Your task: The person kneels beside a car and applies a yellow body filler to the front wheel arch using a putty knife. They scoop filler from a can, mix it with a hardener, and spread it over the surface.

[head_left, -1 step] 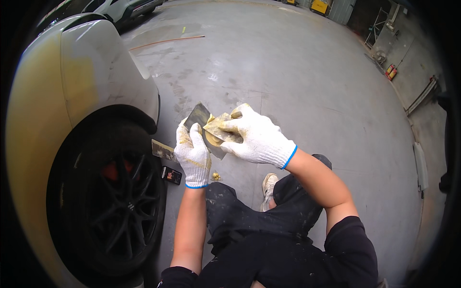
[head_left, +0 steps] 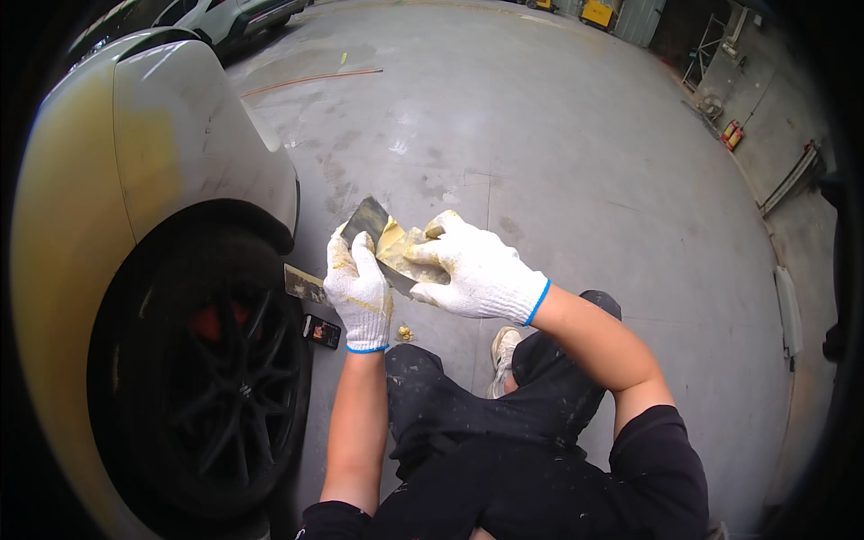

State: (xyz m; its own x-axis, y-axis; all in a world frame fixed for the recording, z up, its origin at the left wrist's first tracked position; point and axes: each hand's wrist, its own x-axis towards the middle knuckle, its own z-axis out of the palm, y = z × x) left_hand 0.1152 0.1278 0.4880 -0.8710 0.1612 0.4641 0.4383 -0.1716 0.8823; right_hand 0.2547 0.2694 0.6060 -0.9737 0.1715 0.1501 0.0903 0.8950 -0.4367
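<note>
My left hand (head_left: 358, 295), in a white, stained cotton glove with a blue cuff, grips a dark metal plate (head_left: 365, 218) bearing yellow paste (head_left: 391, 236). My right hand (head_left: 481, 274), gloved alike, is closed on a smeared scraper (head_left: 418, 250), whose blade lies against the paste and plate. Another flat blade (head_left: 301, 280) sticks out left behind my left hand; I cannot tell whether I hold it. A lump of yellow material (head_left: 404, 332) lies on the floor below my hands.
A light car body (head_left: 162, 171) with yellowish patches and a black wheel (head_left: 229, 378) stands close on my left, a phone (head_left: 320, 330) beside it. Behind are another car (head_left: 238, 20), an orange hose (head_left: 315, 76) and yellow equipment (head_left: 597, 13). A red extinguisher (head_left: 732, 135) stands by the right wall.
My right hand has moved slightly down with its scraper, exposing more yellow paste at the plate's edge. My left hand and the plate have shifted very slightly.
</note>
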